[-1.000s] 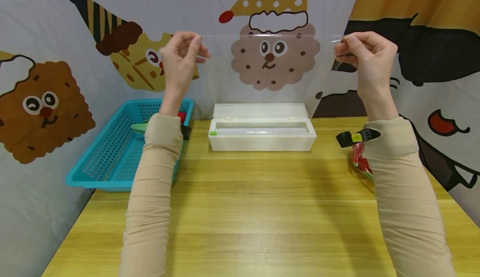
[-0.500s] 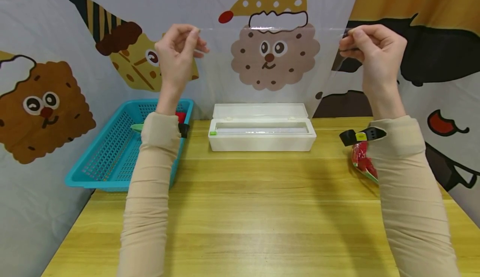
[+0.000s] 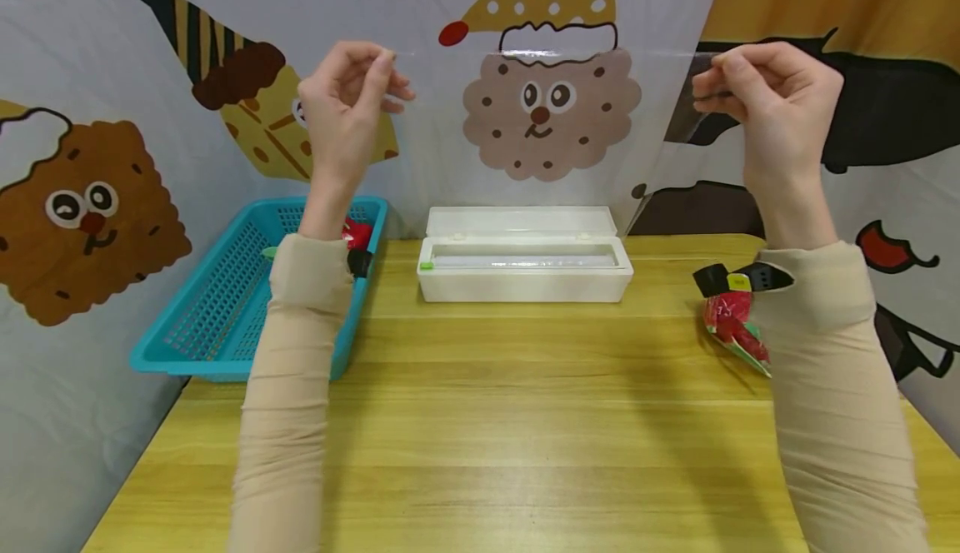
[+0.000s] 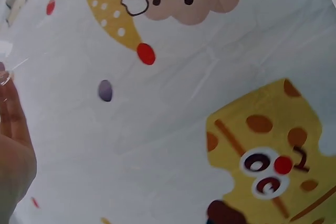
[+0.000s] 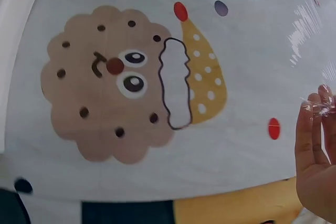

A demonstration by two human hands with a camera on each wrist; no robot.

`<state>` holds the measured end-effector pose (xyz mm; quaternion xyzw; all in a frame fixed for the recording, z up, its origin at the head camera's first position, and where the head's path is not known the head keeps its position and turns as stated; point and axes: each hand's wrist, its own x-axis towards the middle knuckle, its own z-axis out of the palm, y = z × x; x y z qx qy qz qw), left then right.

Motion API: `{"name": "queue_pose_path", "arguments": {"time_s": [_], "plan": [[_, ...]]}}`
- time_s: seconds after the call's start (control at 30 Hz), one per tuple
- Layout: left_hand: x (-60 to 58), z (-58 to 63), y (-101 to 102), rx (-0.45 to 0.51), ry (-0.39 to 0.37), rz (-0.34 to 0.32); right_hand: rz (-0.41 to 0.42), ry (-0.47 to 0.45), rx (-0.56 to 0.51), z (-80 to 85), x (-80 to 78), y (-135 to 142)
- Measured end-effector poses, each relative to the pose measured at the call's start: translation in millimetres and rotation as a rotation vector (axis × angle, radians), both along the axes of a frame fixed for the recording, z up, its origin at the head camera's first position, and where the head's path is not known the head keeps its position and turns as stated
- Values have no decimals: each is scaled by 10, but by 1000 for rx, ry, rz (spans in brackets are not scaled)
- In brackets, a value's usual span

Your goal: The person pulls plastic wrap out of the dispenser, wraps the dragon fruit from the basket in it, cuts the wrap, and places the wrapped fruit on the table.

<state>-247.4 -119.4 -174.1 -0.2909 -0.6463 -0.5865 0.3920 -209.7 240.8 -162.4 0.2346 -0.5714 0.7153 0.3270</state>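
Clear plastic wrap (image 3: 536, 54) stretches between my raised hands; its shiny top edge shows best, and much of the sheet is too transparent to trace. My left hand (image 3: 348, 112) pinches one upper corner between thumb and forefinger, and my right hand (image 3: 783, 112) pinches the other. Glints on the wrap (image 5: 305, 27) show in the right wrist view beside the right fingers (image 5: 307, 140). Only part of the left hand (image 4: 16, 153) enters the left wrist view. Below and between the hands, a white plastic wrap dispenser (image 3: 525, 286) stands on the table with its lid up.
At left, a teal basket (image 3: 157, 357) holds something red (image 3: 357, 234) and something green, partly behind the left sleeve. A red-and-green thing in clear wrapping (image 3: 735, 332) lies at right, partly behind the right sleeve. A cartoon-printed cloth (image 3: 420, 145) hangs behind the wooden table (image 3: 487, 436).
Both hands have risen a little and moved apart, the right hand farther to the right. The wrap's top edge has risen with them. The dispenser has not moved.
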Motion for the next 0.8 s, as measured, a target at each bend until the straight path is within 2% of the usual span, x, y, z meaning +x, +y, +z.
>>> {"name": "queue_pose_path", "arguments": {"time_s": [0.07, 0.2, 0.23, 0.3, 0.33, 0.43, 0.57, 0.67, 0.8], "plan": [[82, -12, -31, -14, 7, -23, -46, 37, 65, -28, 67, 14], [287, -66, -128, -55, 25, -131, -250, 94, 283, -122, 272, 74], [347, -86, -154, -60, 19, -177, -276, 101, 326, -149, 339, 92], [476, -125, -209, -74, -7, -263, -269, 121, 382, -212, 472, 134], [543, -143, -228, -81, -25, -306, -236, 126, 392, -248, 544, 169], [743, -210, -292, -109, -77, -429, -33, 113, 375, -374, 749, 287], [973, -332, -394, -220, -108, -515, 263, 78, 386, -550, 968, 444], [1115, -469, -463, -288, -133, -591, 436, 119, 454, -654, 1064, 513], [1244, -686, -533, -371, -121, -769, 629, 173, 550, -798, 1137, 540]]}}
